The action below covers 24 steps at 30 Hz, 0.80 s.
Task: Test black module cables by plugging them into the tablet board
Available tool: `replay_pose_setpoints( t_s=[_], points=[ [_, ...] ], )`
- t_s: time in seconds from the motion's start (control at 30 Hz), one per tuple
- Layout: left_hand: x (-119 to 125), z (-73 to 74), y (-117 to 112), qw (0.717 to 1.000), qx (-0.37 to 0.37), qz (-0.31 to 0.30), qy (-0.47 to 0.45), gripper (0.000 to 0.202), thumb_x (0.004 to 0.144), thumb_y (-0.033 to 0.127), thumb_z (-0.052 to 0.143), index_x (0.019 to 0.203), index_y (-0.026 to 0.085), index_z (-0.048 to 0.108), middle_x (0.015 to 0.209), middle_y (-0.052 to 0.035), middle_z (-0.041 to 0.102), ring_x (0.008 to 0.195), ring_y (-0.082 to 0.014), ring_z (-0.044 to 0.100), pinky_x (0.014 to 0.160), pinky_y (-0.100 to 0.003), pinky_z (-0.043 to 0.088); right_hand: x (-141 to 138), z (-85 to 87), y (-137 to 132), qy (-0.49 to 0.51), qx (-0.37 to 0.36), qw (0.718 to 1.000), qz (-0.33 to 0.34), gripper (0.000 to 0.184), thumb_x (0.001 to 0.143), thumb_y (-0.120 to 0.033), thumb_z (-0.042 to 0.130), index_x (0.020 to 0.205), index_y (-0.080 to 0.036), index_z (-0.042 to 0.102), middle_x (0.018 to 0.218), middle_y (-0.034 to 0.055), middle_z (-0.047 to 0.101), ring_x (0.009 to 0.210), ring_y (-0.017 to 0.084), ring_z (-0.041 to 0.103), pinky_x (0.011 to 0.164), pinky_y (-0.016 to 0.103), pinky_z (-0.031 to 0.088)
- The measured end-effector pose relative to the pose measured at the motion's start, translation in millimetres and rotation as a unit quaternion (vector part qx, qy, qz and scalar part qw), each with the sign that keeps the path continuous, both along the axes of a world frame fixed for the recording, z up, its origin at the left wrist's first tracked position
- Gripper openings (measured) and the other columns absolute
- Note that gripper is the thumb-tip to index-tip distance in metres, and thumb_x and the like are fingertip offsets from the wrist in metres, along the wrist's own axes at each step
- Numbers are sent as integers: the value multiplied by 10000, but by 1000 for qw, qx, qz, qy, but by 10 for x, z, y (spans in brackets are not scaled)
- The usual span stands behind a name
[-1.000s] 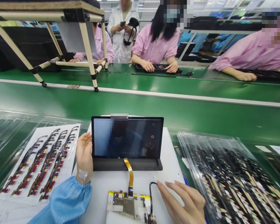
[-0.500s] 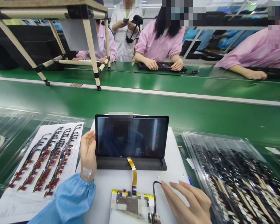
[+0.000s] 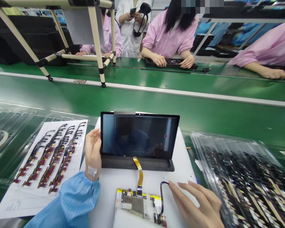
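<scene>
Left hand [image 3: 93, 155] open at tablet [image 3: 137, 136] edge, right hand [image 3: 194, 205] open near black cable [image 3: 161, 198]; gold ribbon [image 3: 139, 172] runs tablet to board [image 3: 135, 204].

left hand [image 3: 93, 152] is squeezed between the tablet [image 3: 139, 134] and the cable sheet [image 3: 26, 202]. right hand [image 3: 197, 205] gets a strip of white mat [image 3: 180, 174], with the black cable [image 3: 161, 196] and plastic tray [image 3: 204, 141] either side.

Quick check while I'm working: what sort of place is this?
Most likely an electronics assembly line in a factory: a long green conveyor belt, a black-framed tablet screen joined by an amber ribbon cable to a bare circuit board, and co-workers in pink smocks.
</scene>
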<state>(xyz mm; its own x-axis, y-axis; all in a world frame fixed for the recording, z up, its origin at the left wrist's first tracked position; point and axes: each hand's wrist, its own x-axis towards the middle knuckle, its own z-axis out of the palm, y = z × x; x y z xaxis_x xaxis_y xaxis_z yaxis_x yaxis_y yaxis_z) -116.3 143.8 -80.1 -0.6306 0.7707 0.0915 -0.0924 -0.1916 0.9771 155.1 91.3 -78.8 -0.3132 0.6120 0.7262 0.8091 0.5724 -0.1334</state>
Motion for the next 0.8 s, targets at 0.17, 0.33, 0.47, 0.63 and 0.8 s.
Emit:
replay_pose_setpoints(
  t_s=[0.17, 0.33, 0.47, 0.63, 0.8],
  points=[
    [-5, 2, -2, 1000, 8, 0, -2, 300, 740, 268, 560, 1024, 178, 529, 982, -55, 550, 940, -152, 535, 853, -253, 405, -11, 8, -1, 0, -6, 1000, -4, 524, 774, -143, 636, 1239, -362, 532, 787, 9, 598, 841, 168, 538, 803, 310, 387],
    [7, 0, 4, 1000, 18, -6, -5, 274, 754, 252, 560, 1018, 182, 535, 974, -44, 556, 936, -137, 538, 847, -229, 406, -12, 12, 3, -7, -3, 1000, -8, 566, 754, -123, 649, 1250, -364, 521, 776, 6, 596, 824, 164, 538, 791, 305, 390],
    [5, -1, 2, 1000, 18, -5, 2, 270, 759, 257, 557, 1016, 179, 533, 981, -51, 558, 937, -146, 543, 860, -247, 409, -7, 20, -1, -10, -7, 1000, -9, 641, 747, -123, 655, 1297, -387, 459, 765, 3, 598, 819, 163, 541, 785, 300, 393],
    [-1, 5, 2, 1000, 14, -1, 12, 273, 749, 255, 552, 1010, 177, 531, 975, -49, 555, 934, -147, 543, 851, -246, 415, -23, 13, -9, -5, -10, 1000, -6, 637, 756, -133, 651, 1301, -393, 449, 765, 3, 601, 820, 166, 542, 789, 305, 394],
    [0, -2, -4, 999, 30, -4, 14, 286, 754, 255, 567, 1026, 175, 528, 982, -57, 557, 940, -151, 544, 855, -253, 418, -37, 17, -6, 2, -6, 1000, -7, 237, 733, -130, 673, 941, -243, 656, 740, 10, 605, 808, 160, 539, 775, 311, 393]
  ],
)
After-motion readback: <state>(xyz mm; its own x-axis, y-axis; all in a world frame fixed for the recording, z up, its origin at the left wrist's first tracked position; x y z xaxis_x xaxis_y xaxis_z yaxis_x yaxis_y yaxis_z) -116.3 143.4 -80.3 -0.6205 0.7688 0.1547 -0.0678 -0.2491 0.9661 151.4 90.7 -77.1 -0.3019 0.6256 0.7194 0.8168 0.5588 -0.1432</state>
